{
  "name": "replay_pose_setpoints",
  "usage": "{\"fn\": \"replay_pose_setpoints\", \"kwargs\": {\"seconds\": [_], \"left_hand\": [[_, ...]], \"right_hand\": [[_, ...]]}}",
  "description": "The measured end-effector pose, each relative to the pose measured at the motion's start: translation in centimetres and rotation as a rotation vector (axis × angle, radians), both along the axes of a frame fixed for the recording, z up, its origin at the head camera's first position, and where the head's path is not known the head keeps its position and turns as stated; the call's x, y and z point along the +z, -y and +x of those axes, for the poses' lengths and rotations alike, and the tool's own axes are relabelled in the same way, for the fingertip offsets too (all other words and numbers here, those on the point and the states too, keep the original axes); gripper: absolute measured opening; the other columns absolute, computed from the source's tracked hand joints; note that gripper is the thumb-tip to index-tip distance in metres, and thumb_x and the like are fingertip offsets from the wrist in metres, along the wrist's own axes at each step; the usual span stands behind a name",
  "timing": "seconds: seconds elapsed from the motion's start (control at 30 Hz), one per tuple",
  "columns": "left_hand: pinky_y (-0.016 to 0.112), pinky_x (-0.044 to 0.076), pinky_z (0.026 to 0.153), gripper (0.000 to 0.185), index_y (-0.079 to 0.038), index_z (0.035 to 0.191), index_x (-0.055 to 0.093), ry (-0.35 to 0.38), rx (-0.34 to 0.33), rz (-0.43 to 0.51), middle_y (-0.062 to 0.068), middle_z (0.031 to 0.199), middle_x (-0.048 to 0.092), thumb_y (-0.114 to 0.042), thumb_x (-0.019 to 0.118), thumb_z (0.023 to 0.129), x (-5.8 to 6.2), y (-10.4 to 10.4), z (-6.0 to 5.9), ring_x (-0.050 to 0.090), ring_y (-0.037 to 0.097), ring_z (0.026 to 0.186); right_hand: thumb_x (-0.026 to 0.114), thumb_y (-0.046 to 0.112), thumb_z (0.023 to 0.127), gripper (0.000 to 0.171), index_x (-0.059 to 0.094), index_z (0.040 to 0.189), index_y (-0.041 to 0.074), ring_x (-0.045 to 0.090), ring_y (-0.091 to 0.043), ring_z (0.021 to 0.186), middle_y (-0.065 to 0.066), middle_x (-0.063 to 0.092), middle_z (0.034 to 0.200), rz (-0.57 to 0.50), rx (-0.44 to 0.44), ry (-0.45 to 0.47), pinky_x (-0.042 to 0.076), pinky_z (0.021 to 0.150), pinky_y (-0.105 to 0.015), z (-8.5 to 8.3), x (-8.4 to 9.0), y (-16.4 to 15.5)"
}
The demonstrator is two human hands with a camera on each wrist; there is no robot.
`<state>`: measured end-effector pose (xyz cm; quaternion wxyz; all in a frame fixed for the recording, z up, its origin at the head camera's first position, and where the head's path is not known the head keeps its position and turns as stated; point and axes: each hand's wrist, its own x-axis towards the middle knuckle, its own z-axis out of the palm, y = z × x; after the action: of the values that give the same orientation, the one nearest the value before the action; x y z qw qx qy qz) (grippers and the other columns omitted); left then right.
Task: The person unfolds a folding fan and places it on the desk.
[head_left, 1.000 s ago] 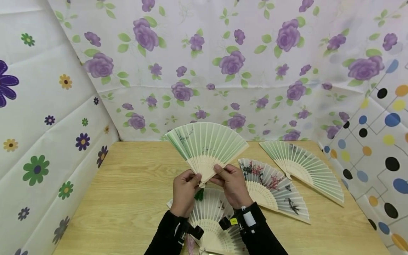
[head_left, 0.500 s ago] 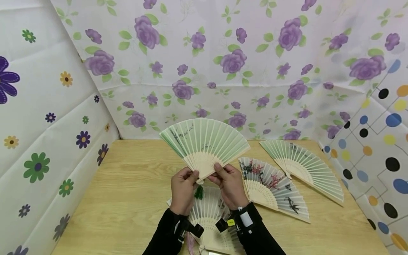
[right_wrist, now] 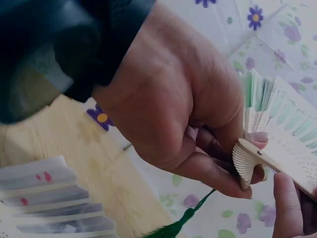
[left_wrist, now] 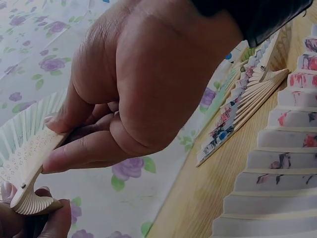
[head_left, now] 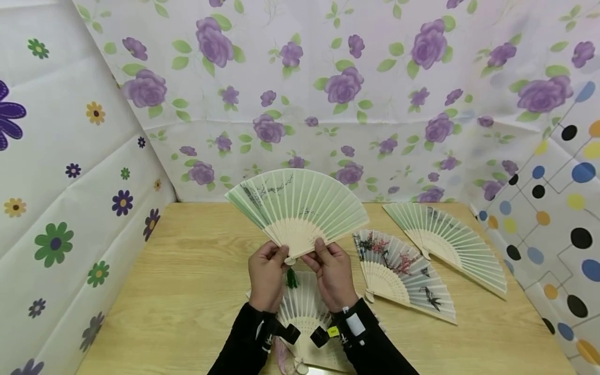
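Both hands hold a spread pale-green folding fan (head_left: 300, 200) in the air above the middle of the table. My left hand (head_left: 266, 276) pinches it at the narrow pivot end, where a dark green tassel (head_left: 292, 278) hangs. My right hand (head_left: 335, 273) grips the outer rib on the right between thumb and fingers. Beneath the hands lies a white folding fan (head_left: 307, 317) with a pink tassel (head_left: 282, 354), partly covered by the wrists. The right wrist view gives the carved pivot end (right_wrist: 247, 161) up close. In the left wrist view, fingers pinch the pale ribs (left_wrist: 29, 153).
On the right of the wooden table (head_left: 187, 291) lie two open fans: a white fan with pink blossoms (head_left: 408, 276) and, behind it, another green fan (head_left: 450, 247). Patterned cloth walls (head_left: 300, 104) enclose the table at the back and sides.
The held green fan has risen slightly and spread wider, its left edge moving further left. Both hands have shifted a little up and left, and the right stays on the outer rib.
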<state>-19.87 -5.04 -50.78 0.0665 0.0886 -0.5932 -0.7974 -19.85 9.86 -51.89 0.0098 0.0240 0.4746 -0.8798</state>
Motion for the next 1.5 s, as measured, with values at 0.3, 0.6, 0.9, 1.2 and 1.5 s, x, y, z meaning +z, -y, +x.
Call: {"fn": "replay_pose_setpoints", "kwargs": {"seconds": [0.3,0.6,0.9,1.2,1.5], "left_hand": [[0.023,0.057,0.069,0.015,0.010,0.112,0.078,0.003,-0.002,0.017,-0.002,0.091,0.072,-0.001,0.068,0.113,0.4,-0.2,0.0,0.069,0.010,0.081],[0.023,0.060,0.070,0.014,0.008,0.106,0.077,-0.004,0.017,0.049,0.000,0.090,0.071,0.000,0.067,0.113,0.1,-0.1,0.1,0.070,0.010,0.082],[0.024,0.065,0.069,0.013,0.007,0.102,0.078,-0.001,0.069,0.112,0.001,0.087,0.071,0.003,0.069,0.111,0.3,0.2,-0.4,0.072,0.011,0.079],[0.024,0.067,0.071,0.015,0.004,0.099,0.078,0.003,0.050,0.138,0.003,0.089,0.069,0.003,0.069,0.111,0.2,0.1,-0.2,0.072,0.012,0.082],[0.023,0.068,0.076,0.014,0.008,0.108,0.078,-0.013,0.050,0.175,0.004,0.095,0.070,-0.001,0.068,0.113,0.2,0.0,-0.3,0.077,0.014,0.089]], "right_hand": [[0.063,0.013,0.118,0.015,0.078,0.116,0.009,0.081,-0.012,0.095,-0.002,0.078,0.102,0.014,-0.014,-0.027,0.070,0.102,-0.032,-0.2,0.5,-0.5],[0.065,0.002,0.115,0.015,0.080,0.117,0.005,0.083,-0.012,0.093,-0.003,0.080,0.102,0.001,-0.042,-0.023,0.071,0.097,-0.031,-0.4,0.4,-0.4],[0.064,0.005,0.117,0.014,0.076,0.123,0.002,0.083,-0.011,0.095,-0.003,0.080,0.108,-0.025,-0.057,-0.008,0.070,0.101,-0.031,-0.2,0.2,0.5],[0.061,0.003,0.117,0.019,0.079,0.118,0.010,0.082,-0.010,0.096,-0.001,0.079,0.105,-0.016,-0.017,-0.007,0.070,0.101,-0.029,-0.5,0.5,-0.7],[0.061,0.008,0.118,0.019,0.081,0.118,0.010,0.082,-0.011,0.095,-0.002,0.080,0.105,-0.088,-0.046,0.008,0.070,0.101,-0.029,-0.4,0.6,-0.3]]}}
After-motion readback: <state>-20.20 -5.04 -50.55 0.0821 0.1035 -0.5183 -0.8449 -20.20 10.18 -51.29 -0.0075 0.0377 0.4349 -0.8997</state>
